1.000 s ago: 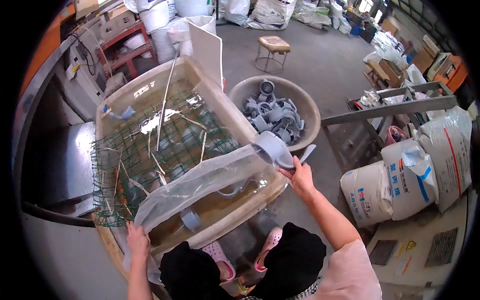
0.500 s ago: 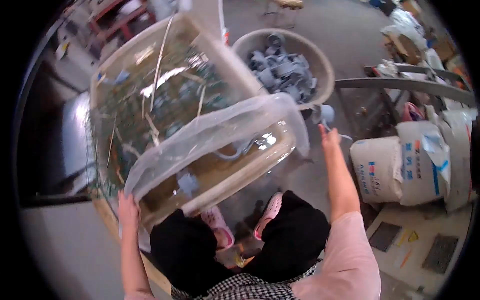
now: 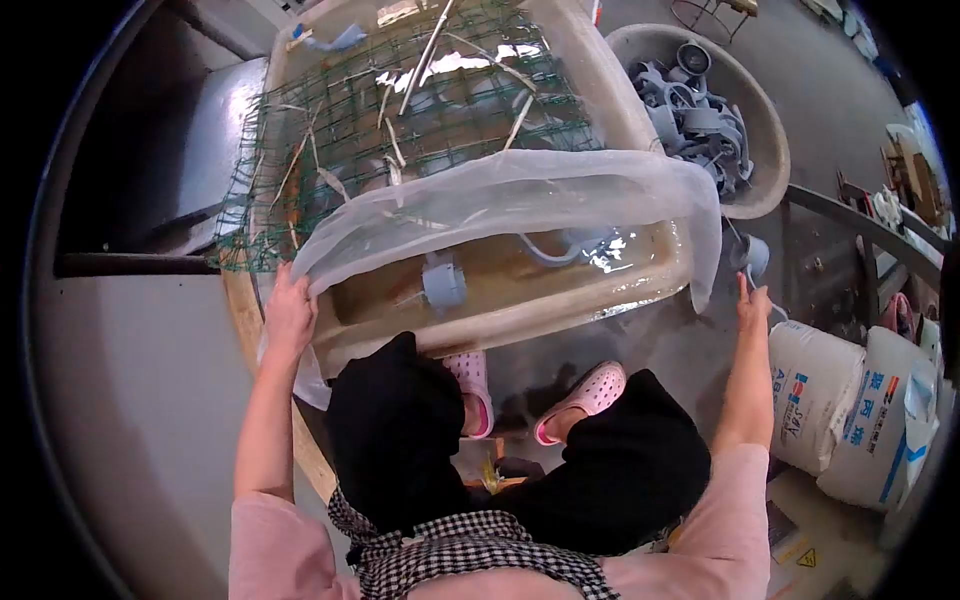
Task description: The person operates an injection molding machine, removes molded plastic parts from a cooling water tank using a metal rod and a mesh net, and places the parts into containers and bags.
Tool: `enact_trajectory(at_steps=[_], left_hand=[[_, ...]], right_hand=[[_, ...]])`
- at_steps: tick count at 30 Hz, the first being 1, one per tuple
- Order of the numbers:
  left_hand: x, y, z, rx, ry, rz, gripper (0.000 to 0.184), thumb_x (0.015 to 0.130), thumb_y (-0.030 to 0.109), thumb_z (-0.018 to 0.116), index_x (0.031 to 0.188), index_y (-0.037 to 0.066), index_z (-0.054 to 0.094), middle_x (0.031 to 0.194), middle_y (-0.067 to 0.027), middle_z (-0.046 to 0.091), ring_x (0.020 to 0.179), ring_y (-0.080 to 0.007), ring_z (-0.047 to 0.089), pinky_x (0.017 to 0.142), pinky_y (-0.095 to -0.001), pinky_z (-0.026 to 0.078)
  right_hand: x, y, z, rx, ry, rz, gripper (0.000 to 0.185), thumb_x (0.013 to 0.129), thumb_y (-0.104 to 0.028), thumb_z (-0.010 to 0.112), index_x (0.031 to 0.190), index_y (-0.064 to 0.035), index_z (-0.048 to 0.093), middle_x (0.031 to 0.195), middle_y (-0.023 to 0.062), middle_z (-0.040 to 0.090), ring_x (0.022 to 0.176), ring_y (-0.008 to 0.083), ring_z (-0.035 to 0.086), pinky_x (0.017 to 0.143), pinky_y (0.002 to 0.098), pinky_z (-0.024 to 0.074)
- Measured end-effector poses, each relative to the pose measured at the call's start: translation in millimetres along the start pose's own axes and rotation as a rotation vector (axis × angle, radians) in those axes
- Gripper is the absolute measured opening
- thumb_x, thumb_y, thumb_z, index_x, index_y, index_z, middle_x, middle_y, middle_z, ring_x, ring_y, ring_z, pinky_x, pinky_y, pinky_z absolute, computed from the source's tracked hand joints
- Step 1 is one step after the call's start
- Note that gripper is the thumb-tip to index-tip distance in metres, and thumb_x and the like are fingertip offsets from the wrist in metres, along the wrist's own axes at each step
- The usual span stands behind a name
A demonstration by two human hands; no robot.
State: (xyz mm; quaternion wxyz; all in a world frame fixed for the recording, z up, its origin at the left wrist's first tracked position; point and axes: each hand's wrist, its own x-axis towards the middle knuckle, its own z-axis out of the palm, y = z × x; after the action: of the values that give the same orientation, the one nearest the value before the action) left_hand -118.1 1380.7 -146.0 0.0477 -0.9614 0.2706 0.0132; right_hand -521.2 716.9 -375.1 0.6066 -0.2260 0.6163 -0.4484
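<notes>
My left hand [image 3: 290,312] is closed at the left edge of a clear plastic sheet [image 3: 500,195], which drapes across a water-filled tub [image 3: 660,90]. Out to the right, my right hand [image 3: 753,300] pinches a grey plastic part [image 3: 750,257] with a cylindrical body and a thin curved tail. In the near section of the tub, a similar grey part [image 3: 443,283] sits in the water, and a curved grey piece [image 3: 560,250] lies partly under the sheet. Green mesh [image 3: 450,120] with pale strips covers the far section.
A round basin [image 3: 770,150] heaped with grey plastic parts stands right of the tub. Filled white sacks [image 3: 815,390] and a metal frame [image 3: 870,225] are at the right. A pale panel [image 3: 150,400] lies along the left. Pink clogs [image 3: 590,395] are on my feet.
My view has turned, so the tub, basin and sacks appear farther right. Both hands keep their hold, the left at the sheet and the right on the grey plastic part.
</notes>
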Motion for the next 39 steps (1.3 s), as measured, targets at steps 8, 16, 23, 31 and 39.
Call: enact_trajectory(at_steps=[8, 16, 23, 31, 39], left_hand=[[-1.4, -8.6, 5.1, -0.049, 0.096, 0.052, 0.021, 0.072, 0.01, 0.061, 0.09, 0.002, 0.055, 0.122, -0.0248, 0.044, 0.114, -0.0393, 0.043, 0.085, -0.0436, 0.044], [-1.6, -10.0, 2.7, -0.07, 0.041, -0.003, 0.023, 0.071, 0.012, 0.063, 0.091, 0.002, 0.056, 0.121, -0.0244, 0.043, 0.117, -0.0404, 0.04, 0.084, -0.0463, 0.046], [-0.7, -11.4, 8.2, -0.105, 0.088, 0.032, 0.017, 0.074, 0.013, 0.06, 0.085, 0.001, 0.056, 0.12, -0.0243, 0.043, 0.118, -0.0416, 0.039, 0.081, -0.0478, 0.047], [-1.2, -13.4, 2.9, -0.118, 0.052, 0.037, 0.016, 0.072, 0.012, 0.06, 0.084, 0.002, 0.057, 0.122, -0.0258, 0.042, 0.118, -0.0418, 0.039, 0.081, -0.0462, 0.048], [-0.2, -13.5, 5.8, -0.144, 0.093, 0.023, 0.016, 0.071, 0.007, 0.059, 0.086, 0.004, 0.055, 0.121, -0.0251, 0.044, 0.116, -0.0421, 0.04, 0.085, -0.0473, 0.044]], right_hand=[[-299.3, -26.1, 130.5, -1.132, -0.776, -1.183, 0.018, 0.078, -0.016, 0.058, 0.093, -0.0059, 0.063, 0.086, 0.0139, 0.062, 0.077, 0.0291, 0.06, 0.069, 0.0351, 0.0474], [-412.7, 156.0, 204.7, -2.193, -1.128, -1.401, 0.075, 0.08, -0.054, 0.051, 0.133, -0.005, 0.032, 0.136, 0.0188, 0.032, 0.125, 0.0383, 0.031, 0.098, 0.0535, 0.028], [-458.7, 192.4, 240.1, -1.761, -0.903, -0.532, 0.079, 0.078, -0.061, 0.043, 0.14, -0.0173, 0.021, 0.145, 0.0149, 0.015, 0.131, 0.0411, 0.018, 0.097, 0.0638, 0.0201], [-422.6, 272.4, 245.4, -1.424, -1.118, -0.954, 0.066, 0.081, -0.052, 0.046, 0.134, -0.0147, 0.034, 0.14, 0.0135, 0.029, 0.129, 0.0327, 0.027, 0.104, 0.0458, 0.0231], [-408.6, 220.5, 241.2, -1.4, -1.686, -0.771, 0.061, 0.074, -0.041, 0.064, 0.124, -0.0102, 0.046, 0.124, 0.0153, 0.049, 0.115, 0.0303, 0.044, 0.098, 0.0377, 0.0318]])
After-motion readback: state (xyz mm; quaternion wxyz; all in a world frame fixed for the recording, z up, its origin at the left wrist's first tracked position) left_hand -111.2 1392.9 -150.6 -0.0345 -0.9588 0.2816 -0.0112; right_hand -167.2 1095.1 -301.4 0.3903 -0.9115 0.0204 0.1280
